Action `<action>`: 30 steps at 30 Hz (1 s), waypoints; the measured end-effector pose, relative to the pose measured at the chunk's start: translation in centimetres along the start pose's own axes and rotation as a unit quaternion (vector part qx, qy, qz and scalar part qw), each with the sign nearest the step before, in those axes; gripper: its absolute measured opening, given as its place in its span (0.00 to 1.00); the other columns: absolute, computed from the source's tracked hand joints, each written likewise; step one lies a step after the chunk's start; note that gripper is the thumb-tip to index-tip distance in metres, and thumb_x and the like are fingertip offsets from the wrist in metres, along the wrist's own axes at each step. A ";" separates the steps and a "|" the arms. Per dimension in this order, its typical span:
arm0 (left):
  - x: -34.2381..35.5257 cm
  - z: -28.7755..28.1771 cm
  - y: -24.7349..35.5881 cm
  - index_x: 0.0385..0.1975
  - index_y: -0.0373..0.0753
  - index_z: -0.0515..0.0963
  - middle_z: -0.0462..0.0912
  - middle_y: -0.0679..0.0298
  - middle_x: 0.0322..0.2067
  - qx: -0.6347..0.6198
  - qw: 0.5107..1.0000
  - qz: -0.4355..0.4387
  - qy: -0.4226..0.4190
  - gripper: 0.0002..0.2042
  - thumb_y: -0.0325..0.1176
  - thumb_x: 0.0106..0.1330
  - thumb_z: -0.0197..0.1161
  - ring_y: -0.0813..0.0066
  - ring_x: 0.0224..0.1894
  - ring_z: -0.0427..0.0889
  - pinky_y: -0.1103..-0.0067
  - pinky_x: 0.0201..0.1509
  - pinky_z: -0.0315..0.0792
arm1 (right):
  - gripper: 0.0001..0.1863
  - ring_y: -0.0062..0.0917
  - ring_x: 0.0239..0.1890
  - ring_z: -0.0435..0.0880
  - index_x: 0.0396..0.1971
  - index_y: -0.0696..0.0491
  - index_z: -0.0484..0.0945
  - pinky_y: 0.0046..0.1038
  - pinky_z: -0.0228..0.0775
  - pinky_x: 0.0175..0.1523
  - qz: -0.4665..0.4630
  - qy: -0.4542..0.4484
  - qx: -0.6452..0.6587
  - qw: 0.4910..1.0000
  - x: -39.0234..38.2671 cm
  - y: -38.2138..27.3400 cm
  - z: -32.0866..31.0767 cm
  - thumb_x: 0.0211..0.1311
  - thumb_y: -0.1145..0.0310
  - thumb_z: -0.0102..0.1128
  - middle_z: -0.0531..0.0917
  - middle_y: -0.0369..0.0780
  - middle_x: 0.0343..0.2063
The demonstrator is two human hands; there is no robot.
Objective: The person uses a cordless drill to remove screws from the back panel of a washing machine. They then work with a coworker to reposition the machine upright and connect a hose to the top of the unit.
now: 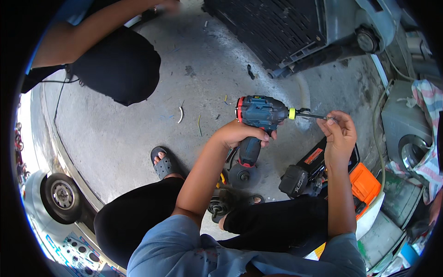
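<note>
My left hand [251, 133] is wrapped round the grip of a dark blue and red cordless impact driver [262, 111], which lies level above the floor with its nose to the right. A long thin driver bit [312, 115] sticks out past its yellow collar [291, 113]. At the bit's far end, the thumb and fingers of my right hand [340, 131] pinch the tip; whether a small screw is there too is hard to make out. Below the driver, between my legs, are a dark round part with a stub shaft [243, 176] and another dark motor-like part [218, 204].
By my right knee lie a black battery pack [294, 180] and an open black-and-orange toolbox [365, 183]. A large slatted grey unit [272, 30] with a ribbed hose [304, 92] stands ahead. Wire scraps [181, 114] litter the concrete. Another person's arm [87, 39] and dark-clothed knee [121, 67] occupy the upper left.
</note>
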State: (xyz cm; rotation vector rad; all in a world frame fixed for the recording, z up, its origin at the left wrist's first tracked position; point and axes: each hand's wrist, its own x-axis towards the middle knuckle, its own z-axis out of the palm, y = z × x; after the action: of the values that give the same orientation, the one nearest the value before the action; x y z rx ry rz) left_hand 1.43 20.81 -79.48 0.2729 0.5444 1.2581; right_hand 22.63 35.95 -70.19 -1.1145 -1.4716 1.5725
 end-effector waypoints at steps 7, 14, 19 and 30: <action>-1.1 -5.4 1.7 0.55 0.32 0.73 0.83 0.58 0.35 -0.068 0.993 0.096 0.029 0.26 0.22 0.52 0.65 0.75 0.26 0.81 0.69 0.44 0.81 | 0.22 0.31 0.43 0.83 0.57 0.59 0.67 0.37 0.80 0.55 0.007 -0.061 0.020 0.998 4.3 -0.2 9.4 0.63 0.79 0.59 0.77 0.43 0.43; -2.3 -14.7 1.6 0.57 0.35 0.70 0.80 0.62 0.37 -0.161 0.968 0.182 0.057 0.25 0.25 0.57 0.60 0.75 0.27 0.81 0.68 0.45 0.80 | 0.30 0.38 0.45 0.85 0.65 0.58 0.58 0.35 0.78 0.55 0.053 -0.100 0.089 0.990 6.0 7.2 18.1 0.67 0.72 0.60 0.78 0.47 0.47; -1.9 -19.5 4.3 0.55 0.37 0.72 0.79 0.62 0.38 -0.161 0.949 0.229 0.145 0.22 0.25 0.59 0.59 0.76 0.28 0.80 0.69 0.45 0.79 | 0.27 0.42 0.47 0.83 0.61 0.59 0.65 0.37 0.75 0.57 0.011 -0.015 -0.034 0.999 8.8 22.5 13.8 0.65 0.68 0.63 0.78 0.50 0.49; 3.5 -28.2 12.5 0.51 0.38 0.73 0.79 0.64 0.38 -0.147 0.914 0.293 0.240 0.16 0.27 0.61 0.59 0.74 0.30 0.79 0.65 0.48 0.78 | 0.38 0.51 0.74 0.49 0.70 0.50 0.59 0.54 0.40 0.73 -0.087 0.115 -0.640 0.754 7.6 33.3 8.9 0.70 0.39 0.42 0.52 0.54 0.72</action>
State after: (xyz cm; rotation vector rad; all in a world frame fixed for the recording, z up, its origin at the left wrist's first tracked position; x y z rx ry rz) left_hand -23.08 25.15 -98.05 -0.1528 0.7063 1.9948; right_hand 13.64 35.84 -104.33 -1.6780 -2.3979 0.0417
